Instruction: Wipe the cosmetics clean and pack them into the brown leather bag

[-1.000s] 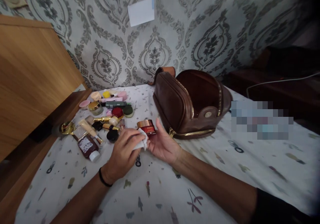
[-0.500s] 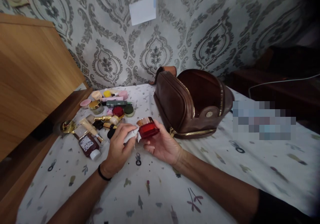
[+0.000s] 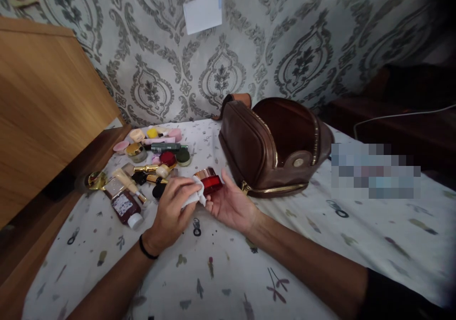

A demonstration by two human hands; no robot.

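Note:
A red glass jar (image 3: pixel 211 182) with a shiny gold-pink lid is held up over the patterned sheet, near the middle of the view. My left hand (image 3: pixel 175 203), with a black band on its wrist, pinches a white cloth (image 3: pixel 195 195) against the jar's left side. Palm up, my right hand (image 3: pixel 233 203) supports the jar from the right and below, its thumb raised and apart from the jar's side. Behind and left of my left hand lie several cosmetics, among them a green jar (image 3: pixel 183 157), a dark red jar (image 3: pixel 167 158) and a dark bottle (image 3: pixel 125 207) with a white cap.
An unzipped brown leather bag (image 3: pixel 245 144) stands right of the jar on the sheet (image 3: pixel 221 263). A wooden cabinet (image 3: pixel 46 106) rises at the left. Patterned wallpaper is behind, and a blurred-out item (image 3: pixel 375 171) lies at the right.
The white cloth has shifted right, covering more of the jar's lower left side. My right thumb has lifted off the jar, and the jar has tilted slightly.

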